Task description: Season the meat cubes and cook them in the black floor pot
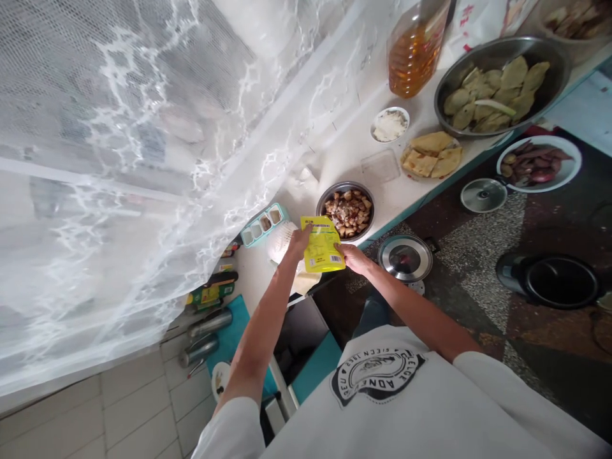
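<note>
While the yellow packet (322, 245) was held above the counter (344, 137), both hands were clamped on it.
Left hand (301, 240) pinched its top corner, right hand (350, 254) its lower edge; opening seemed in hand, a firm tear being called for beside the meat bowl (346, 210).

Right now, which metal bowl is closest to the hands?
The small steel bowl of brown chunks, just beyond the yellow packet both hands hold. The big steel bowl of pale green pieces sits much farther along the counter.

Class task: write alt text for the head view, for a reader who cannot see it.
Both hands, left and right, hold a yellow packet beside a steel bowl of browned meat on a white counter. Farther along stand an oil bottle and more dishes.
</note>
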### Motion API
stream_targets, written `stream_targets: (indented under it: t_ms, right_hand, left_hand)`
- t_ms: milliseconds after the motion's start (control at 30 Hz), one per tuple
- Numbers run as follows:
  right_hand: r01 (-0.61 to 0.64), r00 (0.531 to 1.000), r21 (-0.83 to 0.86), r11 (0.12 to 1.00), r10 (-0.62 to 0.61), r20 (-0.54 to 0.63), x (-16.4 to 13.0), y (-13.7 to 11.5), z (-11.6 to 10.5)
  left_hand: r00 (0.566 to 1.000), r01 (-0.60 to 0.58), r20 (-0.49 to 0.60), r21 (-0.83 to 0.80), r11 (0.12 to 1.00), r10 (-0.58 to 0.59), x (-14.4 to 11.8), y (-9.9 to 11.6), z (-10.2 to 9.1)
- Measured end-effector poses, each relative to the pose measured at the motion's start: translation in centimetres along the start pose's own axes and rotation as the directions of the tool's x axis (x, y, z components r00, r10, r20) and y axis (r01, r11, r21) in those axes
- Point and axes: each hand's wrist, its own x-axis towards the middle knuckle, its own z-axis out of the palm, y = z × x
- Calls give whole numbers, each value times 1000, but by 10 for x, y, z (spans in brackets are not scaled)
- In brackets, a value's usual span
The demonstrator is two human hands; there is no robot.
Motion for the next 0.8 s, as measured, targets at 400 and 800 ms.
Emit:
stream_targets:
  t_ms: [400, 800]
  right_hand:
    - [33, 999, 72, 997, -30, -40, -2, -1, 15]
    - [-27, 999, 106, 994, 25, 22, 1, -12, 24]
  left_hand:
    - [998, -52, -32, 87, 995, 55, 4, -2, 0]
    - [997, -74, 4, 128, 989, 74, 6, 7, -6]
